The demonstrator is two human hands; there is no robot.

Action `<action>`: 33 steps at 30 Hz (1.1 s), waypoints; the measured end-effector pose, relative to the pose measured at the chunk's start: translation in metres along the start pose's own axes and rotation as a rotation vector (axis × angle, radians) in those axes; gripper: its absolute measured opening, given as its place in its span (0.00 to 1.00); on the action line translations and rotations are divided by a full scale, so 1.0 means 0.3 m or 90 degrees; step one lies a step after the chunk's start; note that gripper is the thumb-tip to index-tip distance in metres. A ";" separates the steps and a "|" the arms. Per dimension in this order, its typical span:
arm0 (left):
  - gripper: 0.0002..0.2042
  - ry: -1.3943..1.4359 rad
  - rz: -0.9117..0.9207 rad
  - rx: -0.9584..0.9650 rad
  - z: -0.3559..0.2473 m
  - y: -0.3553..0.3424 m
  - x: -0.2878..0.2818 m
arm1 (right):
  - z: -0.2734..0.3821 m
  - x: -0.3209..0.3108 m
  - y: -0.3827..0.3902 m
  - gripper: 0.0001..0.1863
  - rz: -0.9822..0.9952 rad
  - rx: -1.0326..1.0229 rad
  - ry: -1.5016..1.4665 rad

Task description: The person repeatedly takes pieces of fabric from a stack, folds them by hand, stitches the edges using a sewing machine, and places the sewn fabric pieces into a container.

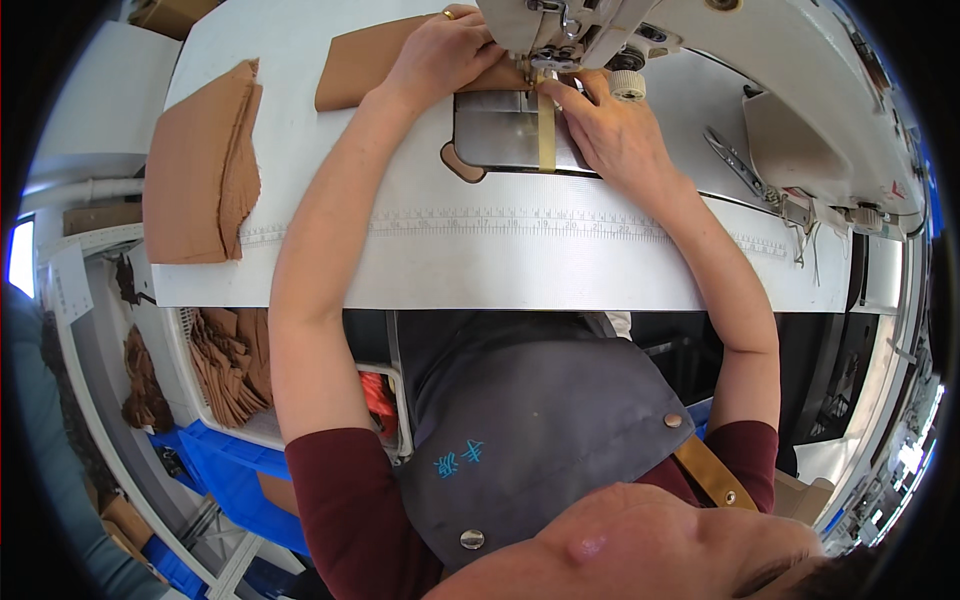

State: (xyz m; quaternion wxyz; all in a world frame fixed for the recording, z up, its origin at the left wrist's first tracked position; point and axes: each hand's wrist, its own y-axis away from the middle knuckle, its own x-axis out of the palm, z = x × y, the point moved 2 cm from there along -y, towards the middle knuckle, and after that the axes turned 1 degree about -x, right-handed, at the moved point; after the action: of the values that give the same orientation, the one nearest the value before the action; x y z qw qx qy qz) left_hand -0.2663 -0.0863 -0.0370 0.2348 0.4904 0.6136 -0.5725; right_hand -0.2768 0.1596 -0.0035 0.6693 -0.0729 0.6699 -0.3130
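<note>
- Resting the left hand (447, 52) palm-down on a folded piece of brown fabric (362, 62), just left of the head of the sewing machine (735, 35); hiding its fingertips there, so being unable to tell a clasp from a simple press.
- Seeing the brown fabric reaching from the left of the sewing machine up to its presser foot.
- Pointing the index finger of the right hand (622, 132) at a pale yellow strip (547, 138), beside the sewing machine's presser foot; partly hiding the other fingers, so being unable to tell any pinch.
- Seeing the yellow strip running from the sewing machine's presser foot toward the body, across a metal plate (490, 140).
- Noticing a stack of brown cloth (195, 170) well left of the sewing machine, on the white table (480, 285).
- Noticing a slim metal tool (735, 160) beside the sewing machine's arm.
- Spotting a white basket (181, 345) of brown pieces (228, 365), lower left of the sewing machine, below table level.
</note>
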 end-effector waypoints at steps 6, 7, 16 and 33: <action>0.10 0.074 -0.056 -0.085 -0.017 0.002 -0.077 | -0.017 -0.007 0.010 0.16 -0.022 -0.004 -0.044; 0.11 0.071 0.035 -0.124 -0.033 0.026 -0.107 | -0.019 -0.011 0.011 0.15 -0.045 -0.027 -0.063; 0.10 -0.095 0.255 -0.062 -0.475 0.443 -0.389 | -0.025 -0.006 0.012 0.12 -0.048 -0.019 -0.055; 0.25 0.033 0.255 -0.106 -0.415 0.526 -0.331 | -0.240 -0.290 0.337 0.13 0.005 0.214 0.187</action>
State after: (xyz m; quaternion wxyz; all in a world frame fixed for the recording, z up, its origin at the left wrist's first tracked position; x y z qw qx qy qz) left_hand -0.0542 -0.0248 0.0021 0.3676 0.5962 0.5550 -0.4487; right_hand -0.3040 0.3077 0.0116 0.5686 0.0884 0.6987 -0.4251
